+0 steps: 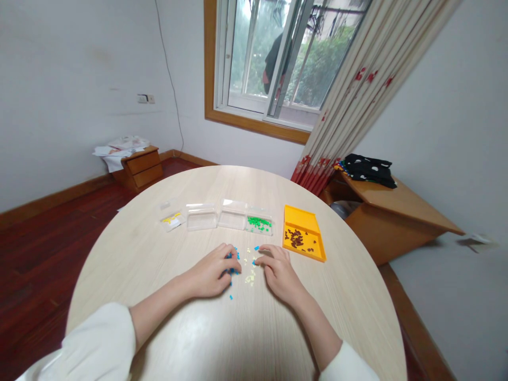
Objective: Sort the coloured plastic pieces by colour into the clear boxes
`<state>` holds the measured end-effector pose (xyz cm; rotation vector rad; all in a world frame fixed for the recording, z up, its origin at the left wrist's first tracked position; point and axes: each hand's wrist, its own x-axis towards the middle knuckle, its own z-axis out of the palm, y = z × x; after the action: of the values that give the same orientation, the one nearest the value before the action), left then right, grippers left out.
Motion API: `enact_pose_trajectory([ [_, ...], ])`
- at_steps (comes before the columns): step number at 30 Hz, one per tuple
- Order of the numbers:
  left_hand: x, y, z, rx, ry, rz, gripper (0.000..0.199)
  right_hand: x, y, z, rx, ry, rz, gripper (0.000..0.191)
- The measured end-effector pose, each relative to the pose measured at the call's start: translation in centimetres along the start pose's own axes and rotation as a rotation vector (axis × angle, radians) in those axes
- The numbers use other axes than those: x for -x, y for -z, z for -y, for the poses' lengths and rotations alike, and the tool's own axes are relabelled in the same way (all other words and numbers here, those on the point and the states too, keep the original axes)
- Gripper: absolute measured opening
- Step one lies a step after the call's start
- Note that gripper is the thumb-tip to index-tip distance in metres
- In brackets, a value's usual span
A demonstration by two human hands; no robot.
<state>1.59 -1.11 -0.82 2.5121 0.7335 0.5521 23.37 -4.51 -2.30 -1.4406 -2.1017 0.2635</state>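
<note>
On the round table (222,328), my left hand (214,271) rests with curved, parted fingers over small blue pieces (231,297). My right hand (279,270) has its fingers apart, its index fingertip at a blue piece (254,262); another blue piece (256,248) lies by its other fingers. Pale yellow pieces (250,278) are scattered between my hands. Behind them stand two clear boxes (201,220) with nothing visible inside, a clear box of green pieces (259,223), and a small clear box with yellow pieces (172,219).
An open orange box (304,233) with dark brown pieces stands right of my right hand. Beyond the table are a small wooden cabinet (143,168) with papers at the left, and a wooden desk (397,211) with dark cloth at the right, near a curtain (357,106).
</note>
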Motion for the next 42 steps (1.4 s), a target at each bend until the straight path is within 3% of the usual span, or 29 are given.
enact_pose_trajectory([
  [4, -0.1, -0.1, 0.2, 0.005, 0.025, -0.038, 0.039, 0.1, -0.2, 0.6, -0.018, 0.055, 0.045, 0.041],
  [7, -0.1, -0.1, 0.2, 0.003, 0.011, -0.007, 0.048, 0.1, -0.1, 1.1, -0.065, 0.117, 0.103, 0.044],
  [10, 0.0, -0.1, 0.2, -0.012, -0.009, 0.031, 0.052, 0.0, -0.1, 1.1, -0.08, 0.091, 0.07, 0.041],
  [14, 0.0, -0.1, 0.2, -0.037, -0.01, 0.054, 0.043, 0.0, -0.4, 0.7, -0.04, 0.03, 0.005, 0.041],
  [22, -0.1, 0.1, 0.6, -0.083, 0.048, 0.009, 0.023, 0.1, -0.7, 1.4, 0.018, 0.09, 0.101, 0.044],
  [26, -0.1, 0.1, 0.8, -0.112, 0.081, -0.036, 0.027, 0.0, -0.5, 1.1, 0.03, 0.06, 0.045, 0.041],
  [31, -0.1, -0.1, 0.9, -0.162, 0.117, -0.03, 0.048, 0.1, -0.7, 1.1, 0.055, 0.06, 0.063, 0.047],
  [36, -0.1, -0.3, 1.0, -0.169, 0.143, -0.036, 0.043, 0.1, -0.6, 0.7, 0.095, 0.031, 0.015, 0.036],
  [42, -0.2, -0.2, 1.0, -0.13, 0.125, -0.089, 0.036, -0.1, -0.7, -0.1, 0.163, -0.071, -0.086, 0.038],
])
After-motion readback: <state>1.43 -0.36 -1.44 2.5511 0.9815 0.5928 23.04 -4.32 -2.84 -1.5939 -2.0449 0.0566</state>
